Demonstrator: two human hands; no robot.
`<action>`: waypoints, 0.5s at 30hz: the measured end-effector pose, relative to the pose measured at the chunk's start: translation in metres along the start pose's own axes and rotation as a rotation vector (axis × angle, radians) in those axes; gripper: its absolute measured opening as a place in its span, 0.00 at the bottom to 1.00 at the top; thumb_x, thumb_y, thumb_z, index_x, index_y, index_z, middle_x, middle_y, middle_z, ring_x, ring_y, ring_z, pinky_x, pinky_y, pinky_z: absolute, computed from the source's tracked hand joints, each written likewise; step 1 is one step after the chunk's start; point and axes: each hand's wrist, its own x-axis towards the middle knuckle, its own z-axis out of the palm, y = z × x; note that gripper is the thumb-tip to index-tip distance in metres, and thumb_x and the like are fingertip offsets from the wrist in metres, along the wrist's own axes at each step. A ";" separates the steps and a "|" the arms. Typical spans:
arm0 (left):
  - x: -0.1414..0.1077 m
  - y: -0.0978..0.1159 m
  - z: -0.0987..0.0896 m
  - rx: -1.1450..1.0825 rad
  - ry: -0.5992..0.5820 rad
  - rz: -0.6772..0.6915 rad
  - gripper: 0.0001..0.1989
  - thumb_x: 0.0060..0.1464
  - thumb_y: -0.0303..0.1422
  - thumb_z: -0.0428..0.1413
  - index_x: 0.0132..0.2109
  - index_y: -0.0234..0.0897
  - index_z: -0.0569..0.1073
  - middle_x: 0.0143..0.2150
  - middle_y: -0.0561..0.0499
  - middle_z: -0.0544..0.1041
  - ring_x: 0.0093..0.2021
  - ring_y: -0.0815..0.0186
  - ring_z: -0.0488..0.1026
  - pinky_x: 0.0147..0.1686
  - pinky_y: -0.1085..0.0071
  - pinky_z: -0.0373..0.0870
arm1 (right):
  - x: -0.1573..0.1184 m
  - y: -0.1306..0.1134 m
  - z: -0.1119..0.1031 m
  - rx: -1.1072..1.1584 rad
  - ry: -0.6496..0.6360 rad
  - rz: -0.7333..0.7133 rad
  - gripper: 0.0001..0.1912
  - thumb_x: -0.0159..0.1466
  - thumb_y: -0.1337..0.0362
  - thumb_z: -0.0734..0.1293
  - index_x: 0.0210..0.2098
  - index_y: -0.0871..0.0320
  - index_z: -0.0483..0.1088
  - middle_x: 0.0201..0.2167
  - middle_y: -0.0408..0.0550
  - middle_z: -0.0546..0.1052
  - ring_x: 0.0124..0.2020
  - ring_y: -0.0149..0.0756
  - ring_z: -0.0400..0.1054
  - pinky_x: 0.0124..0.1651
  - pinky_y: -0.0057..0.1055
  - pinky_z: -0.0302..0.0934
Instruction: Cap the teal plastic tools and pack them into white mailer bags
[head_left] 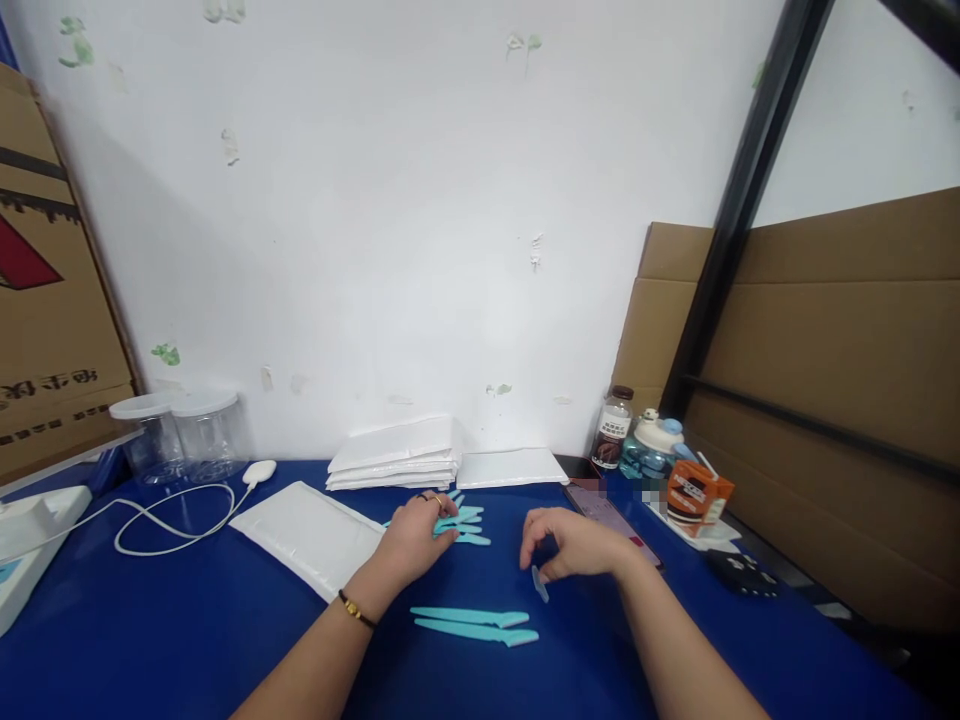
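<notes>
My left hand [421, 532] is closed over a group of turquoise razors [469, 528], whose ends stick out to the right of its fingers. My right hand [570, 545] is bent, its thumb and fingers around a small clear plastic piece [540, 585] that hangs below them. Two more turquoise razors [476, 623] lie side by side on the blue table, nearer to me, between my forearms. A white padded envelope [307, 530] lies flat to the left, partly behind my left hand.
White envelopes [397, 455] are stacked against the wall, beside another white packet [512, 468]. A phone [611, 518], a brown bottle [613, 428], a blue jug [652, 447] and an orange packet [697, 497] stand or lie right. Clear jars [210, 435] and a cable [172, 545] are left.
</notes>
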 end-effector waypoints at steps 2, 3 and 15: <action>-0.007 0.008 -0.001 -0.069 -0.208 0.079 0.13 0.44 0.38 0.57 0.39 0.41 0.72 0.37 0.53 0.72 0.37 0.66 0.68 0.35 0.75 0.62 | 0.000 0.003 0.001 -0.084 -0.055 -0.015 0.13 0.45 0.66 0.74 0.32 0.53 0.77 0.31 0.43 0.70 0.35 0.32 0.64 0.37 0.25 0.57; -0.011 0.013 0.000 -0.088 -0.302 0.116 0.14 0.42 0.39 0.59 0.38 0.41 0.73 0.36 0.53 0.72 0.35 0.67 0.68 0.33 0.76 0.62 | 0.001 0.005 0.003 -0.109 -0.059 -0.018 0.11 0.45 0.66 0.74 0.31 0.54 0.77 0.31 0.43 0.70 0.35 0.33 0.64 0.37 0.25 0.56; -0.011 0.012 0.008 -0.010 -0.208 0.061 0.06 0.50 0.33 0.50 0.34 0.39 0.71 0.32 0.53 0.74 0.31 0.68 0.68 0.28 0.76 0.58 | 0.002 0.004 0.006 0.119 0.078 0.149 0.05 0.54 0.65 0.66 0.30 0.60 0.72 0.23 0.41 0.72 0.23 0.26 0.63 0.26 0.22 0.55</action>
